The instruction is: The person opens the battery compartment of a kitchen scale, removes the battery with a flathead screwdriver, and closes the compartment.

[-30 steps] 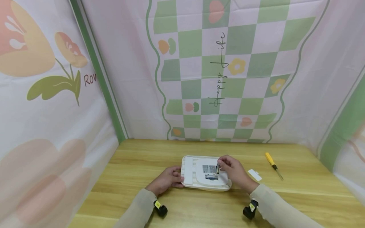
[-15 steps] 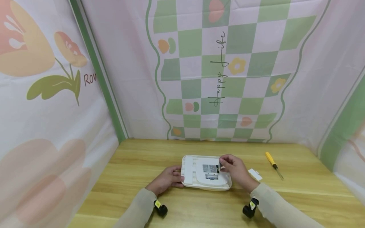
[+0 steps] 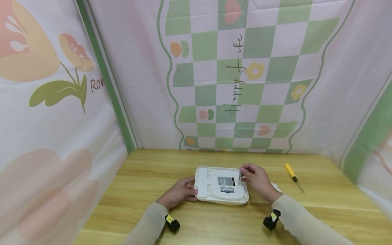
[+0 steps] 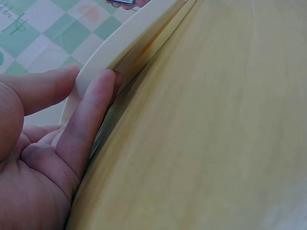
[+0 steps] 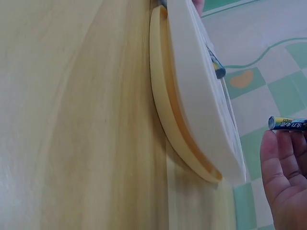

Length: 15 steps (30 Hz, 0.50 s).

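A white, rounded rectangular plastic device lies with its battery compartment facing up. One battery sits in the lower opening, and its end juts above the surface in the right wrist view. My left hand grips the device's left edge, thumb on the rim and fingers against the side. Just above the device's right part, my right hand pinches a second battery, a slim one with a dark and yellow label, by the fingertips. A pale yellow curved rim shows under the white body.
On the wooden table, a yellow-handled screwdriver lies to the right. A small white cover is partly hidden behind my right wrist. Patterned cloth hangs along the back and sides.
My right hand has lifted the battery up and right, away from the compartment's upper right opening. My left hand and the device have stayed in place.
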Motion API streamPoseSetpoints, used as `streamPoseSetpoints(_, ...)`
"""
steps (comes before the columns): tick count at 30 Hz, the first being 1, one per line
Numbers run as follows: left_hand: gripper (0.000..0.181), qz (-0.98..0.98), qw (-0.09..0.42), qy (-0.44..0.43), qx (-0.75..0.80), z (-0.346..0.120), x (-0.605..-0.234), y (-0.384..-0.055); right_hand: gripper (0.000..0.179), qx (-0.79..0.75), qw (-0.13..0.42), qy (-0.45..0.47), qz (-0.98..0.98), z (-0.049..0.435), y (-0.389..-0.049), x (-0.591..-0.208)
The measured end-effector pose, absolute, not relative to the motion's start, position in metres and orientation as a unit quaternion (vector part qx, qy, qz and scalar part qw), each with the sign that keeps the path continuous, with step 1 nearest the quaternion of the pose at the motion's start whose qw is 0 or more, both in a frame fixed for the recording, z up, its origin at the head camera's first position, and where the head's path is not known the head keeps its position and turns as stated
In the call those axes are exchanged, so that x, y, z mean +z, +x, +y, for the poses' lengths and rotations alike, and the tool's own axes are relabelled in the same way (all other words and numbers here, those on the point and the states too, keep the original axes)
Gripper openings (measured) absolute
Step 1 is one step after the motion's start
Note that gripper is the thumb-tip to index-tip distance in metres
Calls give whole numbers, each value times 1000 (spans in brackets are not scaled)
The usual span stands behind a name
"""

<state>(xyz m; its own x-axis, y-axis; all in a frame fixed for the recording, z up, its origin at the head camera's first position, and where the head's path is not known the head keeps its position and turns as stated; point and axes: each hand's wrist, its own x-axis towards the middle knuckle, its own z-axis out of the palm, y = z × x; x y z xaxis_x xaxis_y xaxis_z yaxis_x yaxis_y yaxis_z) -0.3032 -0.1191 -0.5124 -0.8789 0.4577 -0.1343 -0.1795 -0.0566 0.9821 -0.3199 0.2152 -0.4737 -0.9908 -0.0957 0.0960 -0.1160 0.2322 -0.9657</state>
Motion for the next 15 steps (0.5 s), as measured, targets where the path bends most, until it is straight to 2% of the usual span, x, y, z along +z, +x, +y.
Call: streamPoseSetpoints(15, 63, 648, 222, 109, 720, -119, -511, -302, 38, 599, 46, 55, -797, 239, -332, -472)
